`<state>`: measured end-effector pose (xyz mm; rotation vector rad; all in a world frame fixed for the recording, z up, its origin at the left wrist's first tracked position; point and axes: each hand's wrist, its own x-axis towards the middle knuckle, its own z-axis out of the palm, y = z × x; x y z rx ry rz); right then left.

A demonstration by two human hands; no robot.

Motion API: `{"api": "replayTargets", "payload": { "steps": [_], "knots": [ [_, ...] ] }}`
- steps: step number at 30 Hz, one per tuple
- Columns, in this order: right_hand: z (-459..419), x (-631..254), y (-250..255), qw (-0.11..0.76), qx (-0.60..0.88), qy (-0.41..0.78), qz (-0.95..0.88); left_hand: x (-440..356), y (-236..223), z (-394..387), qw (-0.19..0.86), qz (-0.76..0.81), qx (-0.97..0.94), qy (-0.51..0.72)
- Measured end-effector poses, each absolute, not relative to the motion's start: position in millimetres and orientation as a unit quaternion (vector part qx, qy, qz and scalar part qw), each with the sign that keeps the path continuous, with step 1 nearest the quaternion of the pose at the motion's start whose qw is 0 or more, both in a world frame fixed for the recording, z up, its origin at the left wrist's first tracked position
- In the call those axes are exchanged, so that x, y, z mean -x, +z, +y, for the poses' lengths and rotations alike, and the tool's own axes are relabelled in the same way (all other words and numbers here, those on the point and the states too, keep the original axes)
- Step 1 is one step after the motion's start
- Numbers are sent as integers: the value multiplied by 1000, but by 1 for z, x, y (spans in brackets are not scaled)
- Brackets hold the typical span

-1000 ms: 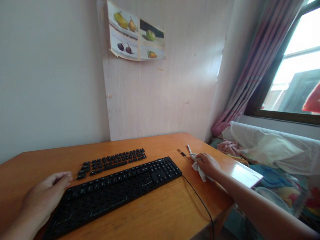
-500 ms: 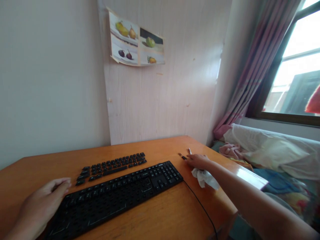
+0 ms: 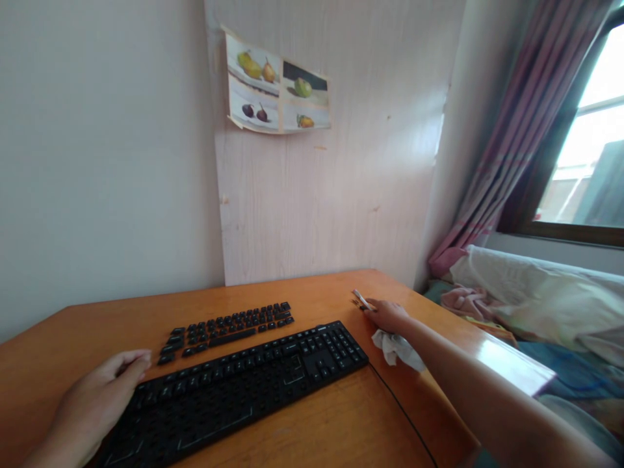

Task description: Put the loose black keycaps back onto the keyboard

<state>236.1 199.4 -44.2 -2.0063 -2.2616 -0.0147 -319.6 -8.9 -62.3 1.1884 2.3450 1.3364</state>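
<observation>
A black keyboard lies slanted on the desk, with many keycaps off its main section. My left hand is at its left end, fingers curled and pinched together; whatever they hold, if anything, is hidden. Behind the keyboard lie rows of loose black keycaps. On the right, my right hand has its fingers closed on a thin white stick, which points up and left. Small dark tools lie against those fingertips, partly covered. Just below this hand sits a crumpled white tissue.
The orange-brown wooden desk meets a wall panel at the back. A black cable runs from the keyboard over the front edge. Beyond the right edge are a white flat surface and piled fabrics.
My right hand has let go of the tissue, moved left and up, and taken hold of the white stick, which now slants differently. My left hand stays by the keyboard. The view has shifted slightly.
</observation>
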Motion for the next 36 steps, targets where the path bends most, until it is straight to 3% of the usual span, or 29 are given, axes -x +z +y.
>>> {"api": "replayTargets", "payload": {
  "steps": [17, 22, 27, 36],
  "knots": [
    [154, -296, -58, 71, 622, -22, -779, 316, -61, -6, 70, 781, -423, 454],
    [146, -267, -39, 189, 567, -47, -801, 312, -66, -9, 59, 757, -437, 482],
    [135, -215, -27, 263, 510, 53, -817, 300, -61, -12, 105, 721, -418, 542],
    [132, -134, -20, 239, 496, 93, -830, 291, -49, -17, 166, 635, -300, 692]
  ]
}}
